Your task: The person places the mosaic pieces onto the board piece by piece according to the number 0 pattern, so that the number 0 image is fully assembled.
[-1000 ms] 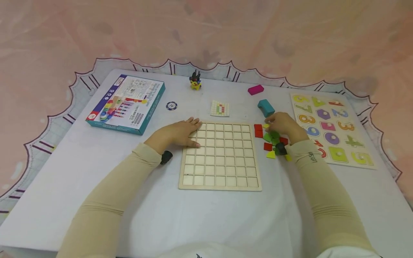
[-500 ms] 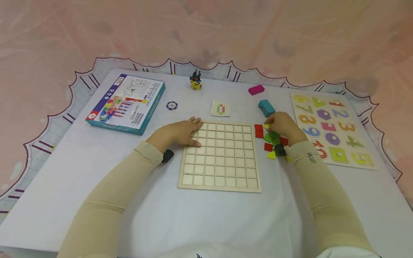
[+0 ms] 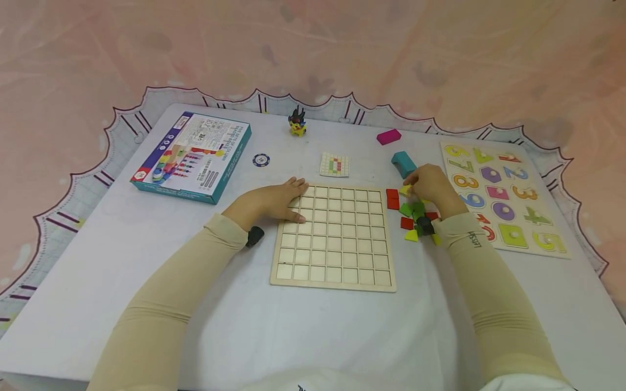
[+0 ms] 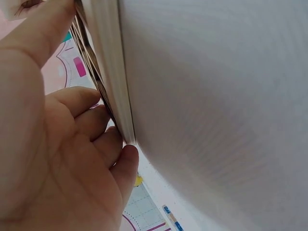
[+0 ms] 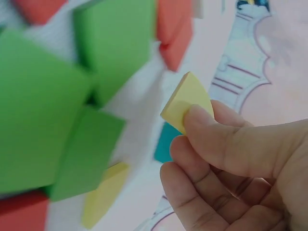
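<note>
My left hand [image 3: 274, 201] rests on the left edge of a square wooden grid board [image 3: 334, 239], its fingers spread over the top left cells. In the left wrist view the fingertips [image 4: 113, 137] lie along the board's rim [image 4: 118, 72]. Thumb and forefinger of my right hand [image 5: 240, 163] pinch a yellow quarter-circle tile [image 5: 185, 98], its tip facing away from the palm. Below that hand is a loose pile of small tiles: green tiles [image 5: 115, 43], red tiles [image 5: 175, 36] and another yellow tile [image 5: 106, 195].
A pattern card [image 3: 335, 164] lies beyond the board, near a poker chip [image 3: 261, 160] and a yellow toy figure [image 3: 296, 125]. At left is a toy box [image 3: 193, 155]. A teal block [image 3: 403, 164], magenta block [image 3: 388, 136] and number puzzle [image 3: 504, 198] are at right.
My right hand has risen slightly from the pile with the yellow tile between its fingers, uncovering a bit more of the tiles beneath. The left hand stays on the board.
</note>
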The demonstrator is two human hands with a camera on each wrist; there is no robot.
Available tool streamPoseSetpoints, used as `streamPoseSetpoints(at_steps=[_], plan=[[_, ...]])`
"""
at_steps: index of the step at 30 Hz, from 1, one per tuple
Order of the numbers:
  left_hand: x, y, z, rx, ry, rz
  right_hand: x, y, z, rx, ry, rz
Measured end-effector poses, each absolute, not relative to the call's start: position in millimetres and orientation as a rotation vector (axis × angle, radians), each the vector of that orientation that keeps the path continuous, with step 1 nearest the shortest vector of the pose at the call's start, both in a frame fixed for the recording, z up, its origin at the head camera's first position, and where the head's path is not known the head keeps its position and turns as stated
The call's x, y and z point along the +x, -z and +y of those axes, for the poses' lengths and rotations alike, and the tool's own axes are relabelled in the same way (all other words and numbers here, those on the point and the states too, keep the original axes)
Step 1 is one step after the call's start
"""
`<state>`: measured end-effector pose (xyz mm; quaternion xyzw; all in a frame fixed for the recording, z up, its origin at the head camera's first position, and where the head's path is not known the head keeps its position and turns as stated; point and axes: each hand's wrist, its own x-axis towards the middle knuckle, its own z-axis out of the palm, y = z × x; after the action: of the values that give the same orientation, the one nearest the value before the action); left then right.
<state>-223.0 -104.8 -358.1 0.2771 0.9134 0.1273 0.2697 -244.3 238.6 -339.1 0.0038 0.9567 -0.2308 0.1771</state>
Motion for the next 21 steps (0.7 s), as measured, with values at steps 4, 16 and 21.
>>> streamPoseSetpoints(at_steps=[4,16,21], plan=[[-223,358,-105,0.742,-0.336,2.465,-244,334,232,-0.054,0.69,2.749],[-222,359,-105,0.744,-0.357,2.456,-243,330,168,-0.279,0.808,2.663],[-222,357,-104,0.73,-0.354,2.458,-244,333,144,-0.36,0.837,2.6]])
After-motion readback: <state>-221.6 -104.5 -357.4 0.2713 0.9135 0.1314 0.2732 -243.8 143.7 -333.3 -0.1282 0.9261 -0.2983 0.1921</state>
